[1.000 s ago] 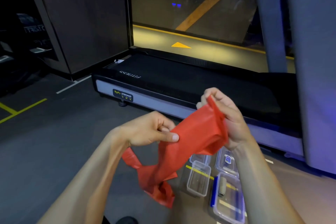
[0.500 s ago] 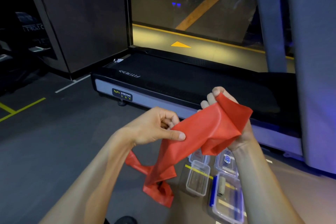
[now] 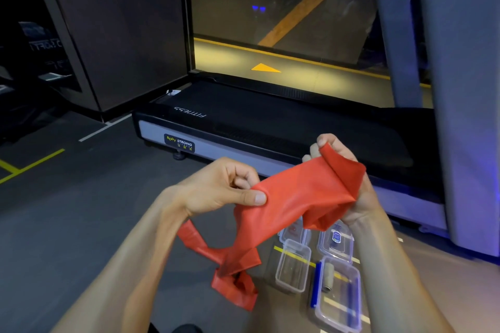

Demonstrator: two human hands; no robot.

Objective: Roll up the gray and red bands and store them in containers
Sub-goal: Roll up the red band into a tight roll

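The red band (image 3: pixel 295 197) is stretched between both hands above the floor, its upper end bunched and folded over at the right hand (image 3: pixel 349 184), which grasps it with curled fingers. The left hand (image 3: pixel 219 186) pinches the band's edge between thumb and curled fingers, and from there the loose length hangs down in a twisted tail that ends crumpled near the floor (image 3: pixel 67 224). Below the band and partly hidden by it lie the clear plastic containers — a small open one (image 3: pixel 293 267) with its lid (image 3: pixel 295 232) beyond it, and to the right a larger one with blue clips (image 3: pixel 338 295), beside another lid bearing a blue sticker (image 3: pixel 336 238). A rolled gray band (image 3: pixel 328 277) lies inside the larger container, against its left wall. Yellow tape lines run across the floor under the containers. Just beyond the hands stands a black treadmill (image 3: pixel 270 127) with a silver side rail and a "Body Strong" label; its deck reaches toward a glass pane — a yellow arrow shows on the ground behind it. A gray upright (image 3: pixel 465 89) rises at the right, near the right forearm.
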